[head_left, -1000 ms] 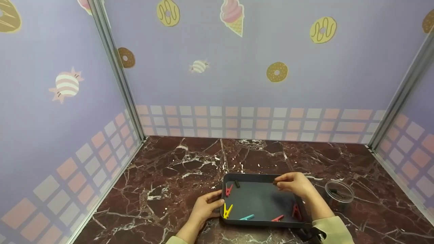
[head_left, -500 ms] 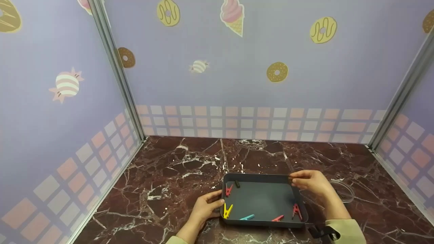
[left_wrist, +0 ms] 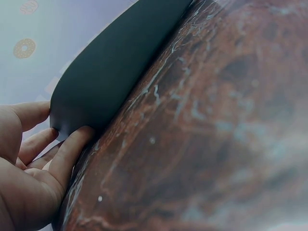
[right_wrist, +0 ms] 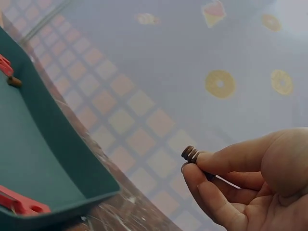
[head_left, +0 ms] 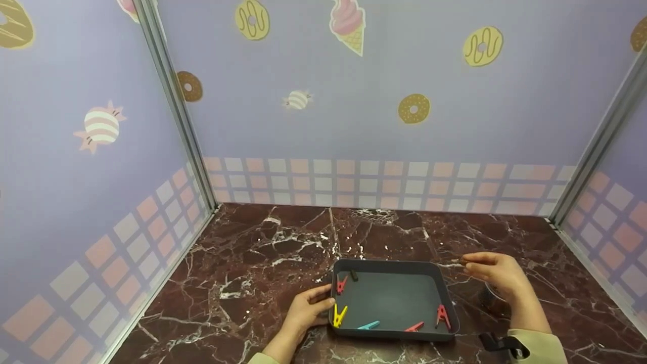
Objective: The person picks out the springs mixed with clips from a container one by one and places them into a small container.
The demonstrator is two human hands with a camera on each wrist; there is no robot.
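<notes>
A dark grey rectangular tray [head_left: 394, 336] lies on the marbled table. My left hand [head_left: 307, 309] rests at its left side, fingertips against the outer wall [left_wrist: 103, 79]. Up and right of the tray, my right hand [head_left: 498, 273] pinches a small dark ribbed spring [right_wrist: 190, 154] between thumb and fingertips. Along the tray's edges lie a yellow clothespin [head_left: 339, 316], a blue clothespin [head_left: 369, 325] and red clothespins [head_left: 443, 317]. In its far left corner is a small dark cylinder [head_left: 354, 275]. Below the right hand, a round clear jar [head_left: 490, 298] is partly hidden.
The dark red marbled tabletop [head_left: 242, 293] stretches around the tray. Lilac walls [head_left: 374, 131] with sweets and checks enclose it at the back and both sides. Metal posts [head_left: 182, 111] stand at the back corners.
My right hand has moved right, from over the tray's far right part to beyond its right edge, above the jar, still pinching the spring. The left hand has stayed at the tray.
</notes>
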